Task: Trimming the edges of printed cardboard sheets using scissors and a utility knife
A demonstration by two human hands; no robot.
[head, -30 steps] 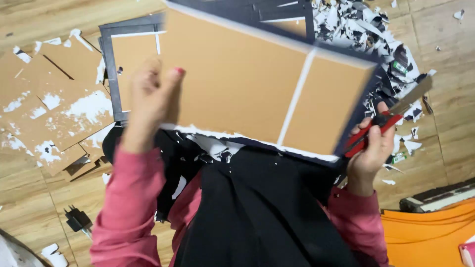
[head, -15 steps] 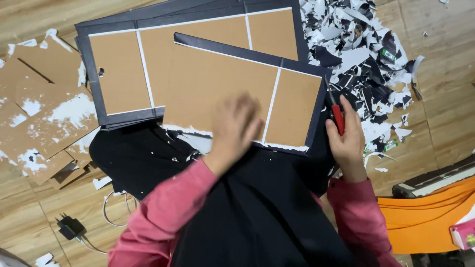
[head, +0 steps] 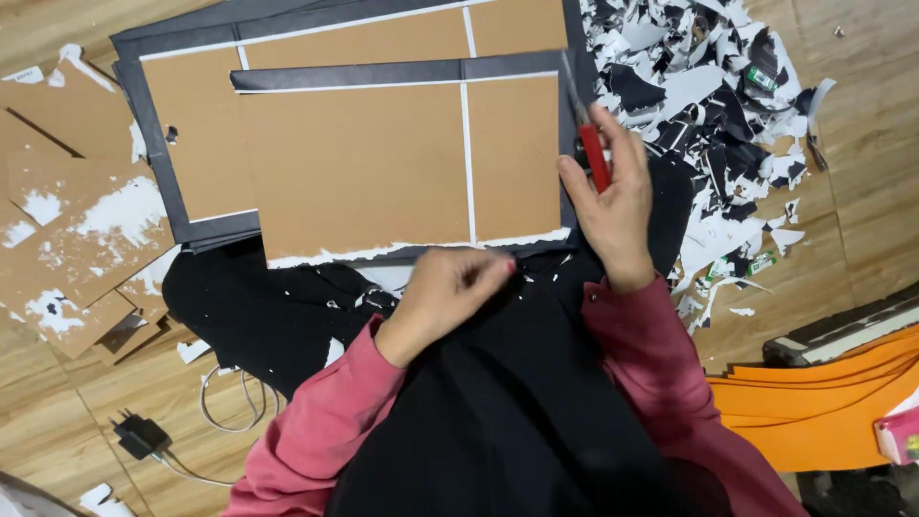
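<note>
1. Wood-grain floor (head: 862,191) fills the view, and a person in pink sleeves and a black garment sits on it, looking down at the work.

2. Across the lap lies a brown cardboard panel (head: 383,163) edged in black paper, with white seams dividing it. Half a second ago it sat tilted and a second ago it was lifted toward the camera; now it lies flat and square on top of a second, similar panel (head: 191,124) that shows at 10 o'clock.

3. The right hand (head: 613,206) is clamped on a red-handled cutter (head: 595,158), its blade pointing to 12 o'clock along the panel's right black border — earlier the tool was held off to the side, away from the board.

4. The left hand (head: 450,287) has its fingers pinched together at the panel's near edge, at 6 o'clock, where the paper (head: 325,257) is torn ragged and white; whether it grips a strip I cannot tell.

5. My judgement: the panel has been laid down for trimming — the blade stands at the border ready to work.

6. At 2 o'clock lies a heap of black-and-white paper scraps (head: 718,86). At 9 o'clock are bare cardboard pieces (head: 67,239); at 7 o'clock a charger with cable (head: 144,436); at 4 o'clock orange sheets (head: 823,402).
</note>
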